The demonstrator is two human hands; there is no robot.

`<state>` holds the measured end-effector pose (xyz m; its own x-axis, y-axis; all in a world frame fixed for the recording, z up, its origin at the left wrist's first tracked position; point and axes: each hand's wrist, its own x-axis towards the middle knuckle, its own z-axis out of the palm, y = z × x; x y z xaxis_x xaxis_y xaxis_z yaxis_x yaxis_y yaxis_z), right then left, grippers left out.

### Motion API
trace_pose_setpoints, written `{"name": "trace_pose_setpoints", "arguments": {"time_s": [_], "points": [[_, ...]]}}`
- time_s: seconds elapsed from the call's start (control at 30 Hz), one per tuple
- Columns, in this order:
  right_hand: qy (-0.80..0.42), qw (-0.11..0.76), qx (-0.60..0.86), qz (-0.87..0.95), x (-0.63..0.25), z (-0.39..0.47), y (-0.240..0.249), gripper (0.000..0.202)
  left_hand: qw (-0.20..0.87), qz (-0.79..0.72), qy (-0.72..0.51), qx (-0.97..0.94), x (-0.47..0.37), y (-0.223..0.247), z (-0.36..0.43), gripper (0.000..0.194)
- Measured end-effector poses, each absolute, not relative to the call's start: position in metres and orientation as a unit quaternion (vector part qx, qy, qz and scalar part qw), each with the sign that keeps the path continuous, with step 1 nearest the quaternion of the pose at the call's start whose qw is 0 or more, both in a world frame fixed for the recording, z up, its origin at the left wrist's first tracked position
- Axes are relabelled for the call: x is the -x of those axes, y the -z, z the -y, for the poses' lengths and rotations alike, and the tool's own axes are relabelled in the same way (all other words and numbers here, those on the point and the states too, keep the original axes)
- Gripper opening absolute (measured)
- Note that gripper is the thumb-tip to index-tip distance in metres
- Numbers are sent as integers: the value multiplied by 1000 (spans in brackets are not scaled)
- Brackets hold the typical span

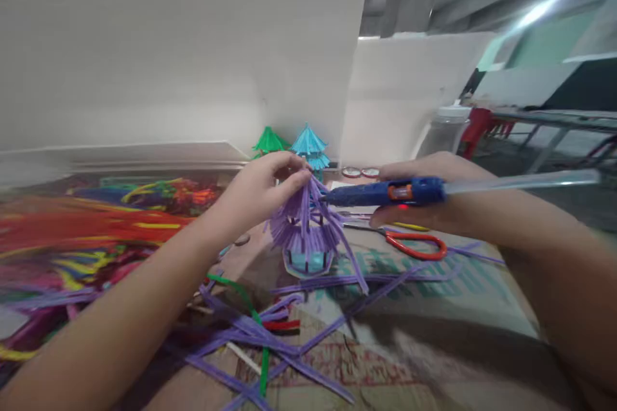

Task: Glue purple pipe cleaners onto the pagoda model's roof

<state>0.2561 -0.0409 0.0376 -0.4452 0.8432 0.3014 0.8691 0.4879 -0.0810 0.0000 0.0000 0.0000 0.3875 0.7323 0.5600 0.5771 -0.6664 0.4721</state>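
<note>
A purple pagoda-like model point(305, 241) with layered strip roofs and a pale blue base stands upright at the centre. My left hand point(270, 189) pinches purple strips at its top. On the right, my right hand point(434, 170) is wrapped round a blue glue gun point(385, 192), which has a clear glue stick out of its back and a small red light. The gun's nozzle points left and meets the upper part of the purple model, though exact contact is hard to make out. Loose purple strips point(270, 340) lie on the cardboard in front.
Red-handled scissors point(417, 247) lie below the right hand. Green point(270, 140) and blue point(309, 141) models stand behind, before white boards point(183, 64). Colourful strips point(96, 231) are heaped at left. A clear bottle point(443, 131) stands back right.
</note>
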Motion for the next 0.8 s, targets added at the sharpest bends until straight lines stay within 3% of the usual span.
{"name": "trace_pose_setpoints", "arguments": {"time_s": [0.4,0.8], "points": [[85,204,398,890,-264,40,-29,34,88,-388,-393,-829,1,0,-2,23],[127,212,362,899,-263,41,-29,37,85,-396,-390,-827,2,1,-4,25]]}}
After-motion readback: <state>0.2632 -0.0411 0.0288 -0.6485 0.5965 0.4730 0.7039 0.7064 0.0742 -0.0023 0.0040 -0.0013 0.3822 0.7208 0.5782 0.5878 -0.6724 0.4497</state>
